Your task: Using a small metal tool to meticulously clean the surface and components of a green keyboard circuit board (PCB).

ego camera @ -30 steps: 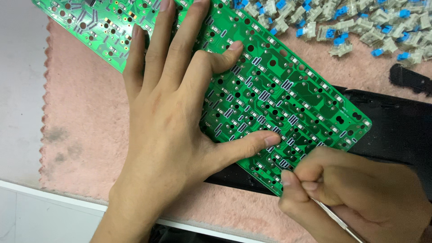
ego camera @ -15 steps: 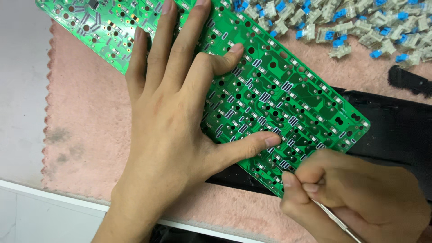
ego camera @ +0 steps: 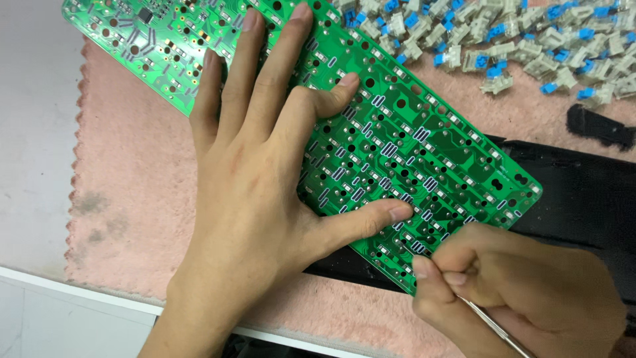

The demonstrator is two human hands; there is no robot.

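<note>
A long green keyboard circuit board (ego camera: 424, 142) lies diagonally across a pink mat (ego camera: 126, 192), solder side up. My left hand (ego camera: 265, 179) presses flat on the board, fingers spread and thumb stretched toward its lower right corner. My right hand (ego camera: 523, 292) is closed around a thin metal tool (ego camera: 493, 325) at the board's lower right edge. The tool's tip is hidden under my fingers.
A heap of several loose key switches (ego camera: 517, 46) with blue stems lies at the top right. A black keyboard case (ego camera: 583, 199) sits under the board's right end. A small black object (ego camera: 599, 126) lies beside the switches. The white table edge (ego camera: 79, 292) runs along the bottom left.
The view has shifted slightly; the board and both hands keep the same pose, with the right hand edging a little against the board's corner.
</note>
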